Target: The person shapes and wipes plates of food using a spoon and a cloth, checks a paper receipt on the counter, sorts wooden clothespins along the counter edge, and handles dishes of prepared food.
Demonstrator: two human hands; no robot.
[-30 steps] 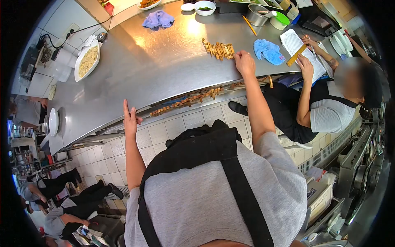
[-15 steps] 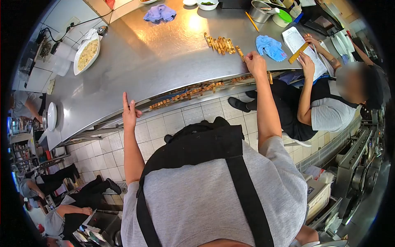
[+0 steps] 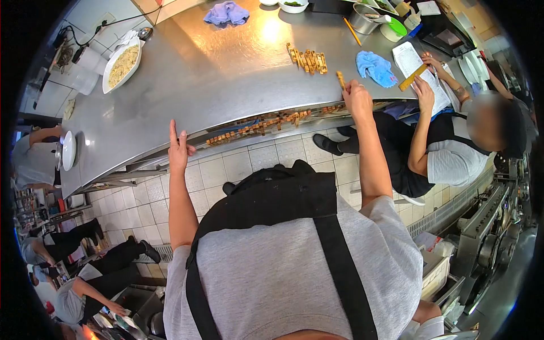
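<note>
My right hand [image 3: 358,101] is closed at the front edge of the steel counter [image 3: 238,79], pinching a wooden clothespin [image 3: 340,79] that sticks out beyond the fingertips. A little farther back lies a row of similar clothespins [image 3: 307,60], side by side on the steel. At the counter's front edge is my left hand [image 3: 179,148], holding nothing, with the index finger stretched along the metal and the other fingers partly bent. Below the edge, between my hands, many more clothespins [image 3: 260,127] hang in a long line.
A blue cloth [image 3: 376,69] lies right of my right hand. Beside it a co-worker [image 3: 453,147] holds a yellow ruler [image 3: 413,77] on a paper sheet [image 3: 409,56]. A purple cloth [image 3: 226,13] and a dish of food [image 3: 123,66] lie farther off. Other people stand at left.
My right hand has drawn slightly toward the counter's front edge with the clothespin, which now points more upright. My left hand has stayed in place. The view has shifted slightly.
</note>
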